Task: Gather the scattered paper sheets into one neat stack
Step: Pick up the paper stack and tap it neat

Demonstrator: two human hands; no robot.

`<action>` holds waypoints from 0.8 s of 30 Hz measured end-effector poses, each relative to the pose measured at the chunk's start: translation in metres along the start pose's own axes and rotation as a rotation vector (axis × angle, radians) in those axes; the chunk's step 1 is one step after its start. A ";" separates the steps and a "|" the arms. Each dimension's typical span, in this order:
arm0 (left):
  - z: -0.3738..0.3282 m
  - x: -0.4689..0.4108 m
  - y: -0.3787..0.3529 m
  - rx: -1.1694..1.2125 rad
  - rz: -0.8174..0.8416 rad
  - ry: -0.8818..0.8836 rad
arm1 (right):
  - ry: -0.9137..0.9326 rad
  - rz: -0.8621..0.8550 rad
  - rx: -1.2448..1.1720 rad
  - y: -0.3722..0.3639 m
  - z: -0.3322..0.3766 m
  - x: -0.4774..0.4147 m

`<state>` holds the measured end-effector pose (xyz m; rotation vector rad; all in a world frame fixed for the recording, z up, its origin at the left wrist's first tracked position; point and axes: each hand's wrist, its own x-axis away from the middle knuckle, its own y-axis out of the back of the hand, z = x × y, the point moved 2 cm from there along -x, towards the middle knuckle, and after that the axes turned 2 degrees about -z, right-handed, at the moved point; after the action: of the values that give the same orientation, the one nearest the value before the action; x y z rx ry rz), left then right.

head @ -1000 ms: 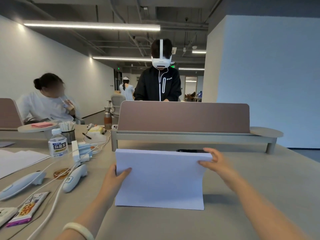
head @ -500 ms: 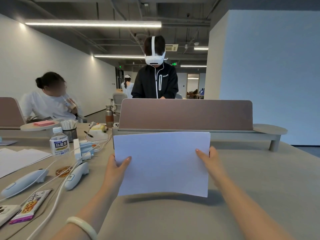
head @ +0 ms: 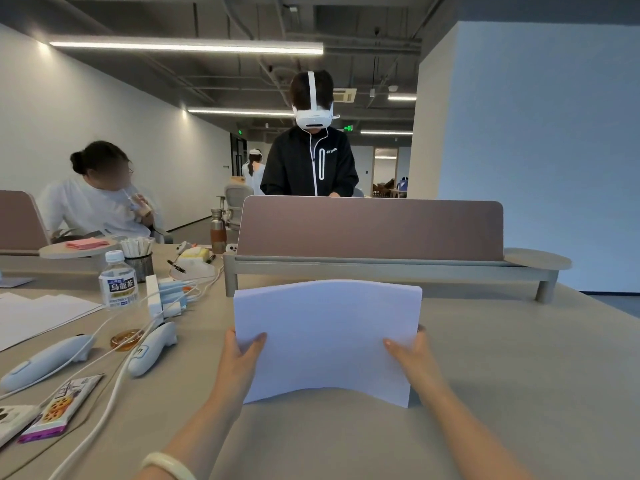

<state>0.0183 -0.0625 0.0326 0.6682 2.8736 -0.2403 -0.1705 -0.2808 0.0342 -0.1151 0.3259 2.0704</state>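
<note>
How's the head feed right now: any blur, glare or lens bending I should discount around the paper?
Head view: paper stack, left hand and right hand are sharp, no motion blur. Head view: the ceiling strip light is blown out, yet no glare on the paper. Head view: the wide lens bows the frame edges; the face of the seated person at left is blurred.

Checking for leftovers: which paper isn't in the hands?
The loose sheets lying flat on the table at far left, beside the tea bottle. The other stack is held upright and bowed, gripped by the left hand and right hand.
</note>
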 end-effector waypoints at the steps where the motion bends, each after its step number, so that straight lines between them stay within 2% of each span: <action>1: -0.001 0.000 -0.001 0.005 0.011 0.005 | -0.002 0.021 0.016 0.000 -0.004 0.003; 3: -0.002 -0.002 -0.002 0.020 0.015 0.021 | -0.015 0.066 0.029 -0.001 -0.007 0.014; 8: 0.001 -0.005 0.001 0.046 0.035 0.031 | -0.034 0.004 0.107 0.006 0.007 0.005; 12: -0.004 -0.001 -0.001 0.144 0.135 0.018 | 0.156 0.040 0.383 0.028 0.081 -0.022; 14: -0.006 -0.007 0.004 0.104 0.038 0.037 | 0.303 0.124 0.596 0.033 0.129 -0.030; 16: -0.010 -0.017 0.015 -0.079 -0.162 0.068 | 0.415 0.210 0.745 0.029 0.171 -0.032; 17: -0.017 -0.019 0.018 -0.168 -0.189 0.038 | 0.456 0.249 0.807 0.023 0.188 -0.031; 18: -0.024 -0.021 0.017 -0.220 -0.169 -0.025 | 0.487 0.282 0.869 0.015 0.199 -0.030; 20: -0.034 -0.022 0.008 -0.233 -0.001 -0.114 | 0.532 0.347 1.003 -0.003 0.212 -0.025; 22: -0.040 -0.018 -0.001 -0.229 0.148 -0.112 | 0.572 0.394 1.090 -0.020 0.217 -0.021; 24: -0.040 -0.017 -0.006 -0.193 0.193 -0.078 | 0.599 0.421 1.122 -0.030 0.221 -0.017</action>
<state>0.0247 -0.0670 0.0761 0.8695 2.6894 0.0370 -0.1241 -0.2197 0.2441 0.0292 1.9390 1.9031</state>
